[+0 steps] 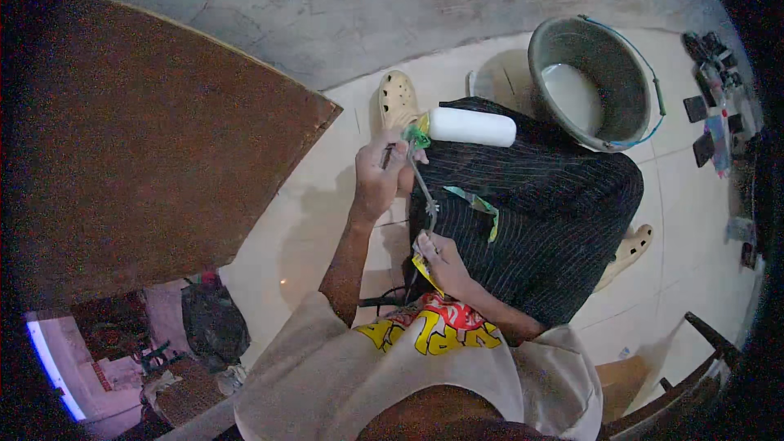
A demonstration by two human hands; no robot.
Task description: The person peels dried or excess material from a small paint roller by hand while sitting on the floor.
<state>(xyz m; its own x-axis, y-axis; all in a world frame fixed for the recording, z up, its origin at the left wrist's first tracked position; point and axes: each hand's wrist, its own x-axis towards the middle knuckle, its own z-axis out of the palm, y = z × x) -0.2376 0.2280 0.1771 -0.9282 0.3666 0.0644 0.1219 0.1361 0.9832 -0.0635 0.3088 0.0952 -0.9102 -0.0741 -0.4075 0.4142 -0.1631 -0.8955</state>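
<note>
Two hands busy over the lap — left hand point(380, 175) pinched closed on the green plastic wrap point(420, 138) at the end of a white cylinder point(472, 126), right hand point(443, 264) curled nearly shut around the lower end of a thin grey rod point(422, 184), a yellow strip point(427, 274) poking out beneath. That rod spans the gap between the fists, a small spiky piece point(432, 208) partway down. If the left fingers slacken, the smooth cylinder could roll off the striped dark cloth point(523, 196); pull too hard from the right and the rod could bend or slip loose. A loose green strip point(482, 207) lies on the cloth — any knee shift might slide it away. Farther out, the grey bucket point(543, 73) stands near that bent knee, which could knock it.
</note>
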